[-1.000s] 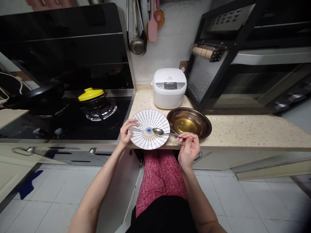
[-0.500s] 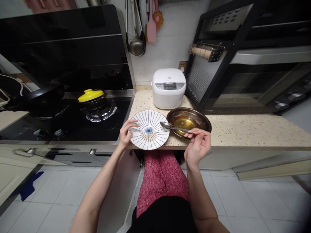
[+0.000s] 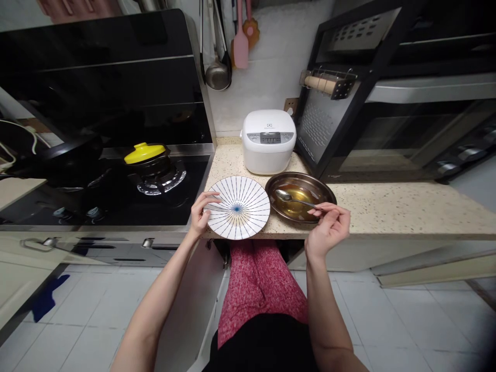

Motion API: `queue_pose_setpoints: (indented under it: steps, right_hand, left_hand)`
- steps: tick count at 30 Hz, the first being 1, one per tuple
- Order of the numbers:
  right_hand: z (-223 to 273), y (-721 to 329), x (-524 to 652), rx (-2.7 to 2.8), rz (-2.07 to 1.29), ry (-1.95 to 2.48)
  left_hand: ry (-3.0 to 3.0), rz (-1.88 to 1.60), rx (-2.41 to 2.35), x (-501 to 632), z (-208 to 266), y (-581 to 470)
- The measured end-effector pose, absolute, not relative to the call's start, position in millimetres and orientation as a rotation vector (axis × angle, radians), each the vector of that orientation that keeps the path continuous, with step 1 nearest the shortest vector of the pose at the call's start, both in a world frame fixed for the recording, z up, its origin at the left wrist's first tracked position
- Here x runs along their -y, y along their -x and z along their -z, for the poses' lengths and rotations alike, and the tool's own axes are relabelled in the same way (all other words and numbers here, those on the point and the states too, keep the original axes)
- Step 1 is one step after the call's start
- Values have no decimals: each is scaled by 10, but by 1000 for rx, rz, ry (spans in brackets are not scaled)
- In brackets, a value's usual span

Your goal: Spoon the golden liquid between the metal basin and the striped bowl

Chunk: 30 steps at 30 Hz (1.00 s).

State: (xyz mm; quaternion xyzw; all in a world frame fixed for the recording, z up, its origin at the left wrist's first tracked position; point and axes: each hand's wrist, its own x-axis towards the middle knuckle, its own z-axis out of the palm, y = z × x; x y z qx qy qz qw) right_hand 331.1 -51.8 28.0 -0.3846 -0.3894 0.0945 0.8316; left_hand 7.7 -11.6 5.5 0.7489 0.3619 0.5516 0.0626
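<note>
We have the speckled countertop [image 3: 391, 206] under the striped plate [image 3: 248, 219], our landmark. The white rice cooker [image 3: 269, 155] stands behind the plate, off to its right; the metal basin [image 3: 328, 195], gleaming yellow inside, sits just right of it. Our left hand [image 3: 200, 212] lies part-open on the plate's left rim. Well right of the plate, our right hand [image 3: 329, 230] pinches the spoon [image 3: 287, 196] by its handle, its bowl pointing plateward over the basin.
</note>
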Motion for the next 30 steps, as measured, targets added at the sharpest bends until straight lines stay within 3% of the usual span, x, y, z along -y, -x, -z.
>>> queue_pose_setpoints:
  steps: [9,21,30]
  right_hand:
    - [-140,-3278,462,1072,-62,900]
    - [-149,-3332,453,1661,299,672]
    - [-208,-3314,516,1522,311,707]
  left_hand:
    - [-2254,-1686,-1049,113,-46,-69]
    - [-2257,-1698,-1011,107,-36,-66]
    - [-2260,-1705,-994,107,-42,-69]
